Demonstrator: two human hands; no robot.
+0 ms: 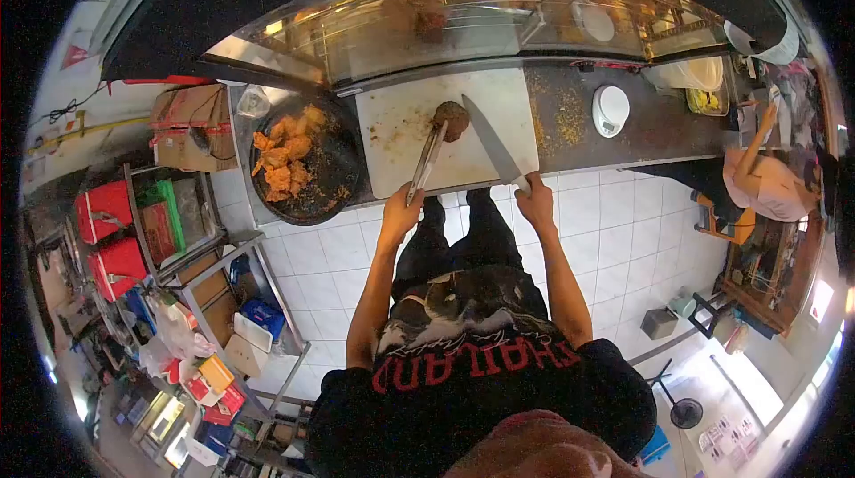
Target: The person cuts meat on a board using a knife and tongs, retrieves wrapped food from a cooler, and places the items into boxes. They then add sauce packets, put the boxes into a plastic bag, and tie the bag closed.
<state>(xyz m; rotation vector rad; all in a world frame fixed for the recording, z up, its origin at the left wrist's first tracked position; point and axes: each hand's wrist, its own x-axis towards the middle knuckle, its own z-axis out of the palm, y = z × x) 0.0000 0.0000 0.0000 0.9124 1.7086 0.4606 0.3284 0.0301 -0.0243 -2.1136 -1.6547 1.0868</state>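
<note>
My left hand (pixel 402 212) is closed around metal tongs (pixel 428 157), whose tips rest on a browned piece of meat (pixel 451 121). That piece sits on a white cutting board (pixel 392 166) marked with crumbs and stains. In my right hand (pixel 535 204), fingers wrapped round the handle, is a large knife (pixel 492 141). Its blade lies slanted over the board, the tip just right of the meat. Left of the board stands a round black pan (pixel 334 166) with orange-coated fried pieces (pixel 283 157) in it.
A glass display case (pixel 481 15) runs behind the counter. A white kitchen scale (pixel 611 111) and scattered crumbs (pixel 557 113) lie to the right. Another person (pixel 773 179) is at the far right. Cardboard boxes (pixel 191 126) and a metal rack (pixel 223 291) stand at left.
</note>
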